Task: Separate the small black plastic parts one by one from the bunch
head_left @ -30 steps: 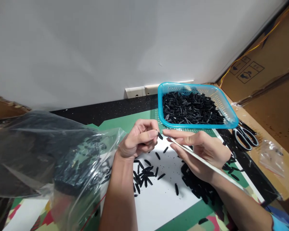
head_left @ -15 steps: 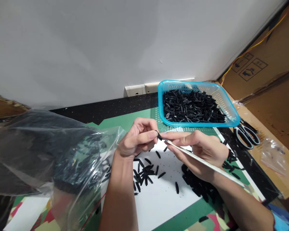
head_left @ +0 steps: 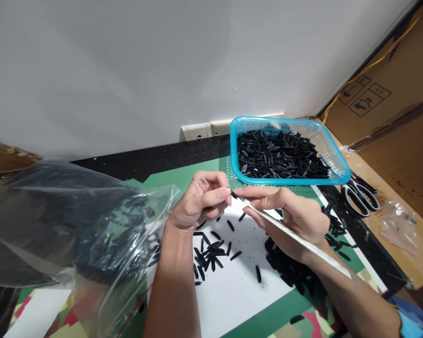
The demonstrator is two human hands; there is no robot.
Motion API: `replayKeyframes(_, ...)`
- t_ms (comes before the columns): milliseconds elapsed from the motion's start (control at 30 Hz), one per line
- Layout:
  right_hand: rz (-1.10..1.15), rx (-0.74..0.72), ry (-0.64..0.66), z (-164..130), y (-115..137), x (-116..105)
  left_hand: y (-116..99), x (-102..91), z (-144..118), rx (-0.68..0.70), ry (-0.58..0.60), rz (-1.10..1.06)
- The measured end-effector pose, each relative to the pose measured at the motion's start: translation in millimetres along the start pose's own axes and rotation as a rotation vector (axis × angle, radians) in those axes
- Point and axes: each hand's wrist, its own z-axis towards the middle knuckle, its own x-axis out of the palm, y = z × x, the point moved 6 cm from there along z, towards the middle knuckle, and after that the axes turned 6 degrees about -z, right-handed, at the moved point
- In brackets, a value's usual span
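Observation:
My left hand [head_left: 202, 202] pinches a small black piece [head_left: 233, 194] between thumb and forefinger, its other fingers curled in. In my right hand [head_left: 296, 216] is a long, thin white-handled tool [head_left: 298, 238], held like a pen and slanting down toward my forearm. The tool's narrow tip meets the black piece, or lies very close to it; exactly what the tip looks like is too small to tell. Below my hands, several loose slim black pieces [head_left: 213, 253] are scattered on a white sheet [head_left: 232, 300]. Under my right wrist lies a darker heap of black pieces [head_left: 291, 270].
A blue-rimmed plastic basket [head_left: 234, 155] full of black pieces stands at the back right. Scissors [head_left: 360, 197] and a small clear bag [head_left: 398, 227] lie to its right. A large clear plastic bag [head_left: 105, 202] holding dark material covers the left side. Cardboard boxes [head_left: 402, 70] stand far right.
My right hand has shifted slightly left and up, and the tool has tilted a little with it. The left hand still pinches the black piece, nearly in place.

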Motion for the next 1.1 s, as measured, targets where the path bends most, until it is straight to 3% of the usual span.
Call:
replayKeyframes(233,-0.127,-0.182,0.044,0,9,2,1,2.8,0,-0.030,0.014,-0.003)
replayKeyframes(533,-0.268,-0.219,-0.070,-9,13,3,3,9.0,4,-0.055,0.064,-0.022)
replayKeyframes(1000,-0.456,-0.250,-0.012,-21,4,20,4,12.0,4,-0.114,0.052,-0.006)
replayKeyframes(1100,-0.445,-0.286,-0.102,-22,3,17,6,12.4,3,-0.122,0.059,0.000)
